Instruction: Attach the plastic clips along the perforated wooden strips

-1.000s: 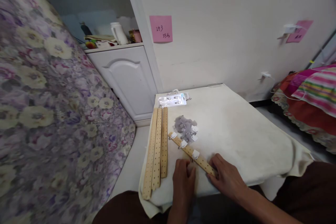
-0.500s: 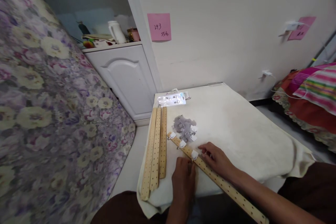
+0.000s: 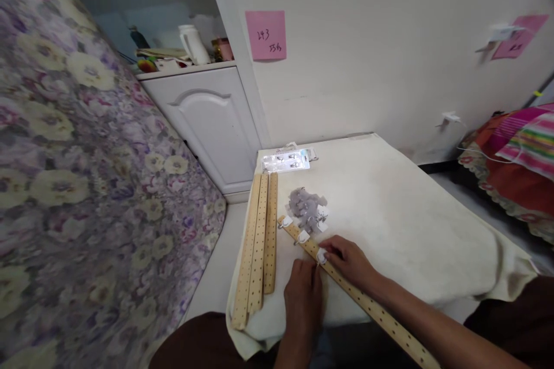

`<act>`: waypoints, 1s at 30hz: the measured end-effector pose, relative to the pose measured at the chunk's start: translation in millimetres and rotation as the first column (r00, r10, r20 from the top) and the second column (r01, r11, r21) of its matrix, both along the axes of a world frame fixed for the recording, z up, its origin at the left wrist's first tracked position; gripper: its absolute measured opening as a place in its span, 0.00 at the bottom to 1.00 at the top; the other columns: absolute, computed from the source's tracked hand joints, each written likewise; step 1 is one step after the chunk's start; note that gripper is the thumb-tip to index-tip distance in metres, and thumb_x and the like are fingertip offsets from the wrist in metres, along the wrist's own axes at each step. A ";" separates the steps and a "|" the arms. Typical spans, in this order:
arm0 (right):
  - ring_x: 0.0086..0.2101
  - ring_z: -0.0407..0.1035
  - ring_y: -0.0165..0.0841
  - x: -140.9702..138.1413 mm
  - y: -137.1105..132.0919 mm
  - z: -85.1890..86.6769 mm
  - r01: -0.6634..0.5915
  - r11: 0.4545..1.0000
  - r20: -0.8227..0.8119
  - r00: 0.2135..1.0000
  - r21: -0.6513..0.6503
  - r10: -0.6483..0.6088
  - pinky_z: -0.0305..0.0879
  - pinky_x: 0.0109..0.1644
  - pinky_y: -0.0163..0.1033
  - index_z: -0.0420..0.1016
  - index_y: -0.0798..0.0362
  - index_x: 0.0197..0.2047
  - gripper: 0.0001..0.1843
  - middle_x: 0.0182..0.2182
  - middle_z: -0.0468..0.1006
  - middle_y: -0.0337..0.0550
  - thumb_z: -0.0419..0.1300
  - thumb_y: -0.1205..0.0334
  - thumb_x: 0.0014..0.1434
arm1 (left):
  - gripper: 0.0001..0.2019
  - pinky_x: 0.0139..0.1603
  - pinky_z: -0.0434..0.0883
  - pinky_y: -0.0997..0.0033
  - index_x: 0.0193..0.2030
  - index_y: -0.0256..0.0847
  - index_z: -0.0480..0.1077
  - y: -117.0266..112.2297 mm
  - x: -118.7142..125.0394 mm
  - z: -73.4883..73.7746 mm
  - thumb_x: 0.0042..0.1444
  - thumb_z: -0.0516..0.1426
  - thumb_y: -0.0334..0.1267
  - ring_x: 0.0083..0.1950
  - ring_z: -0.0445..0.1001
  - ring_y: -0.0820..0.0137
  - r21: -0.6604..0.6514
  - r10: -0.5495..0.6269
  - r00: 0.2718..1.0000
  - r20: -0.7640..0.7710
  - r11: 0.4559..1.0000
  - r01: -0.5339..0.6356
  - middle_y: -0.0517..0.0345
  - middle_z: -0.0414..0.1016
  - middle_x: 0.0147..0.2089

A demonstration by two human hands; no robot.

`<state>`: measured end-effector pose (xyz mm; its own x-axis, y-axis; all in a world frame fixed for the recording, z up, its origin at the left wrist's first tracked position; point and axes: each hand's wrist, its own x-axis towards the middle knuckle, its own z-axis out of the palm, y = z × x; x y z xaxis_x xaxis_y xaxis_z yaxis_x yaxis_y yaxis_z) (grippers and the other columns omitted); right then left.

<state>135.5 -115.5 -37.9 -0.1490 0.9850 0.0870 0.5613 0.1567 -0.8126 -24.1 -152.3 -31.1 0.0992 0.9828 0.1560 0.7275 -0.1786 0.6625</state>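
Observation:
A long wooden strip with holes [image 3: 363,298] lies slantwise at the table's near edge. Three small white tags with metal pieces sit along its upper part; the nearest white tag [image 3: 321,256] is between my hands. My left hand [image 3: 303,294] is closed at the strip's left edge, its fingertips partly hidden, just below that tag. From the right, my right hand [image 3: 350,260] pinches the same tag with thumb and forefinger, wrist above the strip. Beyond the tags lies a heap of greyish translucent pieces [image 3: 305,204] with a few white tags among them.
Several more perforated wooden strips [image 3: 256,242] lie side by side along the left of the cloth-covered table [image 3: 389,202]. Clear plastic packaging [image 3: 286,161] rests at the back left. A floral curtain [image 3: 86,184] hangs on the left; a white cabinet [image 3: 208,121] stands behind.
My right hand has moved slightly left, and its fingers have closed on the nearest white tag. My left hand stays at the strip's edge. The view has shifted slightly.

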 end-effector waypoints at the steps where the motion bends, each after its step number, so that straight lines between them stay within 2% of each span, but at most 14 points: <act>1: 0.36 0.70 0.35 -0.3 0.1 -0.2 0.001 1.000 0.002 1.000 -0.003 -0.001 0.63 0.41 0.38 0.75 0.49 0.44 0.13 0.36 0.77 0.41 0.55 0.62 0.55 | 0.09 0.40 0.67 0.68 0.35 0.42 0.68 -0.1 -0.4 -0.5 0.61 0.48 0.35 0.38 0.70 0.69 0.001 0.001 1.000 0.004 1.000 -0.001 0.57 0.67 0.35; 8: 0.35 0.70 0.34 0.2 -0.1 -1.3 0.008 1.000 0.025 1.000 -0.017 -0.008 0.62 0.40 0.37 0.74 0.49 0.42 0.11 0.33 0.76 0.39 0.56 0.61 0.55 | 0.08 0.40 0.66 0.68 0.35 0.42 0.68 -0.3 -0.8 -1.0 0.61 0.48 0.34 0.38 0.69 0.69 0.011 -0.003 1.000 0.025 1.000 0.003 0.58 0.67 0.35; 23: 0.35 0.70 0.34 0.0 2.4 -2.6 0.022 0.999 0.026 0.999 -0.040 -0.021 0.62 0.40 0.37 0.73 0.48 0.42 0.11 0.34 0.77 0.38 0.54 0.61 0.55 | 0.08 0.40 0.67 0.69 0.35 0.42 0.68 2.5 1.6 -0.5 0.61 0.48 0.35 0.38 0.69 0.69 0.027 0.008 1.000 0.030 1.000 -0.009 0.58 0.67 0.35; 30: 0.32 0.68 0.32 -1.5 0.9 4.9 0.013 0.999 0.068 0.998 -0.049 -0.009 0.60 0.36 0.36 0.72 0.48 0.42 0.11 0.31 0.75 0.36 0.55 0.58 0.55 | 0.08 0.41 0.67 0.69 0.36 0.43 0.68 2.2 1.3 0.3 0.61 0.48 0.36 0.38 0.70 0.69 0.014 0.003 1.000 0.015 1.000 -0.003 0.58 0.67 0.36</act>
<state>134.0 -114.7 -32.9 -0.1422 0.9894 0.0281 0.6170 0.1108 -0.7792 -22.8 -150.2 -30.8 0.0942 0.9807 0.1714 0.7180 -0.1862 0.6707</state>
